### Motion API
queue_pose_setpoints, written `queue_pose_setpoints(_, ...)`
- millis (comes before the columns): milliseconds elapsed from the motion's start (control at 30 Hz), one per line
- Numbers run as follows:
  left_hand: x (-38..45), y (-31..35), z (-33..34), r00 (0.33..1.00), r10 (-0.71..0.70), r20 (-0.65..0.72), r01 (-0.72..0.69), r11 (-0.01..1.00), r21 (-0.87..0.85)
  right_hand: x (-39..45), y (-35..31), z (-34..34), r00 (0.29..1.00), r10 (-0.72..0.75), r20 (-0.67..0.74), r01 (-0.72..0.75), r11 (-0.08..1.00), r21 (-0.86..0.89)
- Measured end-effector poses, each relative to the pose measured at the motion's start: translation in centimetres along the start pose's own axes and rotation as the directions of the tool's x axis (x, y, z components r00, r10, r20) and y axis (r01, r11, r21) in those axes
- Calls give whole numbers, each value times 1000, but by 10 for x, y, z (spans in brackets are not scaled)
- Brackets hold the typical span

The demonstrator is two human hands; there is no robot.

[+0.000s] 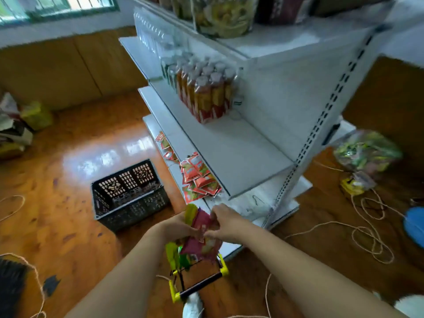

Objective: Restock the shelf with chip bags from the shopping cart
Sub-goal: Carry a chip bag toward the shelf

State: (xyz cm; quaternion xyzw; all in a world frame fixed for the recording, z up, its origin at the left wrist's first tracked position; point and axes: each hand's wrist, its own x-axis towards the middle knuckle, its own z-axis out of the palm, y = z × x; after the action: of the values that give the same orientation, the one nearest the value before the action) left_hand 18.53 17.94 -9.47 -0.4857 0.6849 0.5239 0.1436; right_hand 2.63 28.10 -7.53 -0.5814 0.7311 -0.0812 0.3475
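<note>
My left hand [177,227] and my right hand [226,222] both grip a bunch of chip bags [202,235], pink and yellow-green, held just above the small shopping cart [199,283] with its yellow and black handle. More green bags [176,255] stick up from the cart below my hands. The white shelf unit [241,152] stands right in front. Its middle shelf is bare near the front edge, and red snack packets [198,177] lie on the shelf below it.
A pack of orange cans [206,92] sits further back on the middle shelf. A black plastic crate [128,193] stands on the wooden floor to the left. Loose twine [367,235] and a clear bag of snacks [364,152] lie on the floor at right.
</note>
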Motion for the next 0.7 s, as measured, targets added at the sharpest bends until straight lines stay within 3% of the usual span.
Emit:
queue_pose_setpoints(67,-35,52,41,993,40,107,-58,984,171,-60,26,-24,1000,2,-22,-4,993,-115)
queue_pose_setpoints(133,-65,109,87,965,127,231,-186,949,254,-120,60,-46,999,51,18,-49,995,-92)
queue_pose_setpoints(200,-89,168,126,921,159,356,-264,927,268,-185,97,-68,989,144,43,-147,984,100)
queue_pose_setpoints(300,-113,244,179,853,192,486,-370,879,300,-285,143,-102,968,250,15,-234,882,409)
queue_pose_setpoints(433,-146,329,252,770,253,586,-481,834,271,-399,183,-125,929,359,-96,-239,775,585)
queue_pose_setpoints(533,-171,380,304,705,314,636,-550,808,212,-463,213,-119,819,537,-200,-272,672,689)
queue_pose_setpoints(700,-188,428,395,592,472,653,-614,789,-15,-549,245,-91,513,775,-369,11,424,906)
